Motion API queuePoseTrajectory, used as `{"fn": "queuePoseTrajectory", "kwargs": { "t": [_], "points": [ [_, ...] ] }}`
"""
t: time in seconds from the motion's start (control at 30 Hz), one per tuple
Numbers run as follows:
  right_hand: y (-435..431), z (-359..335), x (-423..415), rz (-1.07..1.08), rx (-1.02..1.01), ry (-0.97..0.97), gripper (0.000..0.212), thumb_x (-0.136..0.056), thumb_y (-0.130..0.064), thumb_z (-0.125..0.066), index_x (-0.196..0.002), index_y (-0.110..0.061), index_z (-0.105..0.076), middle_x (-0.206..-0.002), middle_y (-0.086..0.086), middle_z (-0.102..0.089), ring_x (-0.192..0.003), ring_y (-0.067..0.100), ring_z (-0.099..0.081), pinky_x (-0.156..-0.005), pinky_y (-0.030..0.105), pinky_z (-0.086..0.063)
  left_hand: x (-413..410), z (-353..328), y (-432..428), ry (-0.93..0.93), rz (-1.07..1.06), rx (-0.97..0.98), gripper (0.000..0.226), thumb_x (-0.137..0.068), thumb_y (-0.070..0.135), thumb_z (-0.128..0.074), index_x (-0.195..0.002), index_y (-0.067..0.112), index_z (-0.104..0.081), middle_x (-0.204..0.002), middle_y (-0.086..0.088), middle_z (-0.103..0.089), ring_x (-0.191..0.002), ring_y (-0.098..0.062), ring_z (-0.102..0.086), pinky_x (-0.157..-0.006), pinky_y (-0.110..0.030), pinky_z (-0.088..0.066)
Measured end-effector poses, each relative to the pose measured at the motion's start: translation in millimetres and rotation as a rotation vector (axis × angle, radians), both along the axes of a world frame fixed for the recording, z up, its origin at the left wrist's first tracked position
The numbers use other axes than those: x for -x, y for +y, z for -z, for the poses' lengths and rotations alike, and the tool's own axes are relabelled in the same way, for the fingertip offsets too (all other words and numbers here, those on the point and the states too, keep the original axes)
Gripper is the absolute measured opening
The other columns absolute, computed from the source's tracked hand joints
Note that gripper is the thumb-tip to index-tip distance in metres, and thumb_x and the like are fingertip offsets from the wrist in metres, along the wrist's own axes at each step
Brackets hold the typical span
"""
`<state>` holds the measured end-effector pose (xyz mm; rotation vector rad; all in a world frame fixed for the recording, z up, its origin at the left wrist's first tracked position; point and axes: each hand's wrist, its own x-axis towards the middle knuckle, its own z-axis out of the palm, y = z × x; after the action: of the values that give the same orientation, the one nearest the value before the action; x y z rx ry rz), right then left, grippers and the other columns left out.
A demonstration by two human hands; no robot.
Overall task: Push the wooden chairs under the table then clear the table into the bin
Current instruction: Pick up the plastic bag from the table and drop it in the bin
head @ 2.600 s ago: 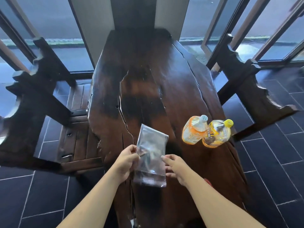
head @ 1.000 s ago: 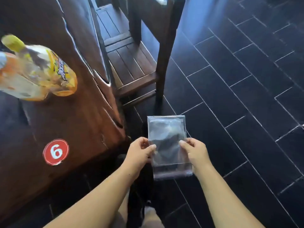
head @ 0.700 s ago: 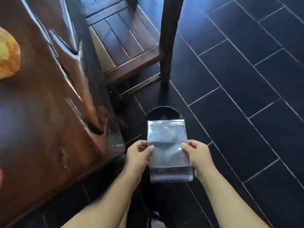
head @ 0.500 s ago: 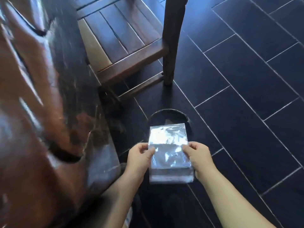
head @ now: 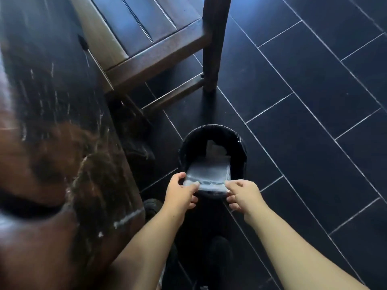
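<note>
A clear plastic bag (head: 208, 174) lies tilted over the near rim of a small round black bin (head: 238, 151) on the floor. My left hand (head: 180, 191) pinches the bag's near left corner. My right hand (head: 244, 193) pinches its near right corner. The far end of the bag dips inside the bin. The dark wooden table (head: 52, 143) fills the left of the view, blurred. A wooden chair (head: 159, 38) stands beyond the bin, its seat partly under the table's edge.
Dark floor tiles (head: 314, 101) with pale grout spread to the right. The chair's leg (head: 213, 49) stands just behind the bin. My dark shoes (head: 152, 206) show under my arms. A pale scrap (head: 215, 148) lies inside the bin.
I turned from the table to the floor, carrying the bag in both hands. The bag has come down from above the bin onto its opening, and the view has dropped closer.
</note>
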<state>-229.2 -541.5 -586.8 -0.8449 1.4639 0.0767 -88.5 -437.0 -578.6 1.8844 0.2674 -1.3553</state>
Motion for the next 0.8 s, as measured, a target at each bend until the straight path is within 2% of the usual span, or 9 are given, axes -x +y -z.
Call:
{"fn": "queuePoseTrajectory", "kwargs": {
  "t": [0.1, 0.2, 0.27, 0.4, 0.5, 0.6, 0.7, 0.8],
  "points": [
    [2, -14, -1, -0.031, 0.022, 0.009, 0.012, -0.095, -0.015, -0.062, -0.089, -0.005, -0.064, -0.068, 0.005, -0.056, -0.050, 0.011, -0.047, -0.041, 0.019, -0.036, -1, -12, 6, -0.023, 0.025, 0.002, 0.036, -0.091, 0.010, -0.065, -0.123, 0.016, -0.052, -0.088, -0.011, -0.061, -0.050, -0.011, -0.049, -0.043, -0.022, -0.039],
    [2, -36, -2, -0.104, 0.057, 0.012, 0.012, -0.092, -0.017, -0.064, -0.095, -0.005, -0.065, -0.069, 0.004, -0.060, -0.052, 0.012, -0.050, -0.045, 0.022, -0.038, -1, -35, 8, -0.061, 0.082, 0.015, 0.027, -0.090, 0.010, -0.066, -0.115, 0.014, -0.056, -0.089, -0.011, -0.059, -0.051, -0.012, -0.051, -0.045, -0.023, -0.041],
    [-1, -56, -4, -0.164, 0.104, 0.021, 0.011, -0.090, -0.018, -0.066, -0.095, -0.009, -0.066, -0.071, 0.004, -0.064, -0.054, 0.013, -0.053, -0.049, 0.025, -0.042, -1, -57, 9, -0.103, 0.145, 0.026, 0.022, -0.090, 0.012, -0.066, -0.109, 0.017, -0.058, -0.088, -0.009, -0.058, -0.055, -0.013, -0.054, -0.049, -0.024, -0.045],
    [-10, -111, -8, -0.323, 0.188, 0.061, 0.013, -0.083, -0.028, -0.068, -0.092, -0.020, -0.064, -0.079, 0.003, -0.070, -0.054, 0.014, -0.060, -0.056, 0.030, -0.049, 3, -112, 8, -0.194, 0.250, 0.055, 0.022, -0.090, 0.015, -0.067, -0.110, 0.016, -0.059, -0.087, -0.008, -0.059, -0.060, -0.014, -0.058, -0.055, -0.027, -0.048],
    [-19, -168, -7, -0.482, 0.308, 0.108, 0.019, -0.077, -0.036, -0.069, -0.092, -0.025, -0.063, -0.081, -0.004, -0.069, -0.073, 0.018, -0.068, -0.072, 0.036, -0.057, 8, -164, 2, -0.204, 0.283, 0.066, 0.025, -0.090, 0.013, -0.067, -0.112, 0.012, -0.057, -0.086, -0.007, -0.058, -0.056, -0.014, -0.056, -0.049, -0.025, -0.045],
    [-22, -235, -4, -0.662, 0.447, 0.154, 0.025, -0.083, -0.034, -0.068, -0.105, -0.023, -0.064, -0.088, -0.009, -0.065, -0.088, 0.018, -0.063, -0.076, 0.030, -0.048, 11, -218, -5, -0.217, 0.328, 0.083, 0.030, -0.088, 0.014, -0.068, -0.115, 0.011, -0.055, -0.085, -0.007, -0.059, -0.056, -0.015, -0.056, -0.051, -0.026, -0.044],
    [-20, -296, 2, -0.808, 0.536, 0.198, 0.031, -0.085, -0.036, -0.066, -0.112, -0.022, -0.061, -0.106, -0.003, -0.066, -0.101, 0.019, -0.061, -0.083, 0.032, -0.047, 13, -275, -8, -0.264, 0.371, 0.098, 0.032, -0.087, 0.015, -0.069, -0.116, 0.012, -0.055, -0.091, -0.013, -0.064, -0.055, -0.016, -0.057, -0.054, -0.029, -0.045],
    [-17, -350, 7, -0.917, 0.604, 0.198, 0.030, -0.085, -0.036, -0.063, -0.110, -0.020, -0.059, -0.109, 0.002, -0.067, -0.103, 0.023, -0.061, -0.086, 0.037, -0.051, 11, -330, -8, -0.385, 0.457, 0.105, 0.031, -0.085, 0.019, -0.072, -0.112, 0.016, -0.057, -0.089, -0.006, -0.066, -0.060, -0.019, -0.062, -0.058, -0.028, -0.051]
  ]
}}
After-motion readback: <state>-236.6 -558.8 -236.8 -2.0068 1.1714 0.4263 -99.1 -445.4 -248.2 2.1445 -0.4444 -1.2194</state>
